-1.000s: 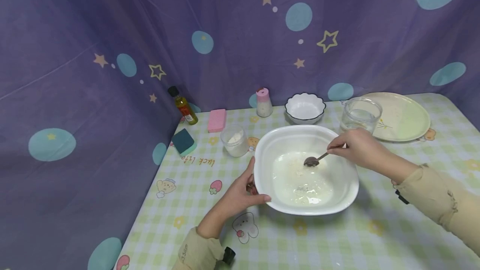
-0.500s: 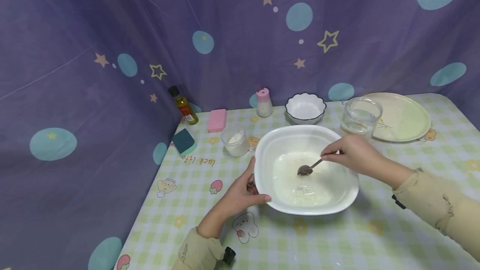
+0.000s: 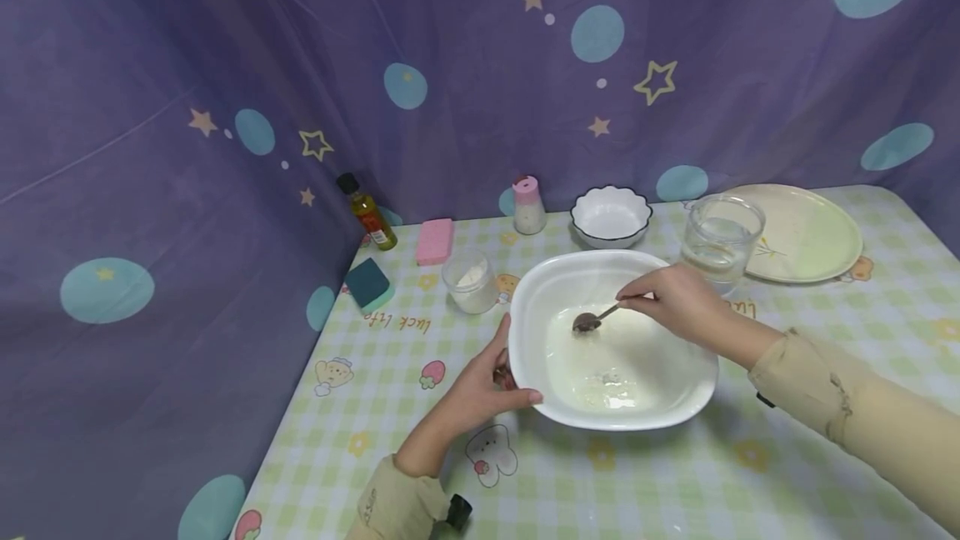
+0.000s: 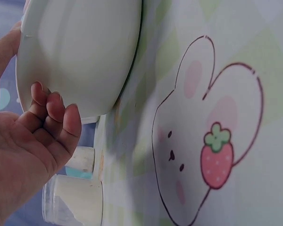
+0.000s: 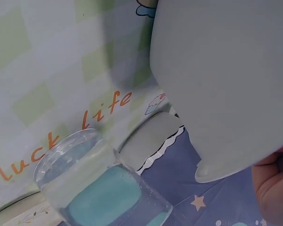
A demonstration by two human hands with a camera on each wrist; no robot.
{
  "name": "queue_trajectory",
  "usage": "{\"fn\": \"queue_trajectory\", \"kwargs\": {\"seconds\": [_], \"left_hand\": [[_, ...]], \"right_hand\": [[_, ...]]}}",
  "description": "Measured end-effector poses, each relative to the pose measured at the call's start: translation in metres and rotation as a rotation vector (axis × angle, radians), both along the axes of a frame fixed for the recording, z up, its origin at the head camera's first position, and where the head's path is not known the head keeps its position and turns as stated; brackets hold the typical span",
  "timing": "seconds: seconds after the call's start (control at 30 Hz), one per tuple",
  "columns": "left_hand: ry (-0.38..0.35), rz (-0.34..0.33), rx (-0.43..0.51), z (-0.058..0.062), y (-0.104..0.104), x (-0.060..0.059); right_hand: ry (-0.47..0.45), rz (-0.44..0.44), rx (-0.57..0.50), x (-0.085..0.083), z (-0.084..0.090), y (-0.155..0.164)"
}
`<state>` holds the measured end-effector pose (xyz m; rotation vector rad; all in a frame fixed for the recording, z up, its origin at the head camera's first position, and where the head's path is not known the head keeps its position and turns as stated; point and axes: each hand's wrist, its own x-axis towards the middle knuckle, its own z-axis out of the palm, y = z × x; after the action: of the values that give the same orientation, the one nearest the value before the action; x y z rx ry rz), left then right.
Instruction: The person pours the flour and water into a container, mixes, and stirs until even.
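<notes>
Now we hold a spoon (image 3: pixel 596 319) inside the large white bowl (image 3: pixel 678 402), its dark head resting in the milky liquid (image 3: pixel 607 361) toward the 10 o'clock side of the pool. Our right hand (image 3: pixel 671 300) pinches the handle between curled fingers, reaching in over the bowl's 2 o'clock rim. The bowl sits near the middle of the surface (image 3: pixel 675 482), a checked green-and-white cloth printed with small cartoon figures. Our left hand (image 3: pixel 480 386) grips the bowl's rim at 8 o'clock, thumb laid over the edge and fingers curled beneath the outer wall; the left wrist view shows those fingers (image 4: pixel 54 117) pressed against the bowl's underside, beside a printed rabbit with a strawberry (image 4: pixel 212 141).

Going outward, a small clear cup of white powder (image 3: pixel 469 280) stands just beside the bowl at 10 o'clock. At 12 o'clock sits a small scalloped white bowl (image 3: pixel 610 216), with a pink-capped shaker (image 3: pixel 528 205) to its left. A clear glass jar (image 3: pixel 721 240) stands at 1 o'clock, near the right hand, and a pale round plate (image 3: pixel 813 232) lies behind it. Farther off at 10 o'clock we see a pink sponge (image 3: pixel 434 241), a dark green sponge (image 3: pixel 367 282) and a small oil bottle (image 3: pixel 366 212) against the purple starred backdrop (image 3: pixel 187 65).
</notes>
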<state>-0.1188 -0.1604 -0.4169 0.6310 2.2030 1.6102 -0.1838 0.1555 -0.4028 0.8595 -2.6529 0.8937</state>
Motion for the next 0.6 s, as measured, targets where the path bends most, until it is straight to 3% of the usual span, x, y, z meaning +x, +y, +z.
{"fn": "queue_trajectory", "kwargs": {"seconds": [0.2,0.4,0.6], "left_hand": [[-0.010,-0.001,0.001,0.000,0.000,0.000],[-0.021,0.004,-0.001,0.002,0.000,0.000],[-0.018,0.007,-0.003,0.002,0.000,0.000]], "right_hand": [[0.054,-0.019,0.049,-0.005,0.000,0.007],[0.110,-0.008,0.124,-0.004,0.011,0.022],[0.034,0.023,0.188,0.003,0.026,0.038]]}}
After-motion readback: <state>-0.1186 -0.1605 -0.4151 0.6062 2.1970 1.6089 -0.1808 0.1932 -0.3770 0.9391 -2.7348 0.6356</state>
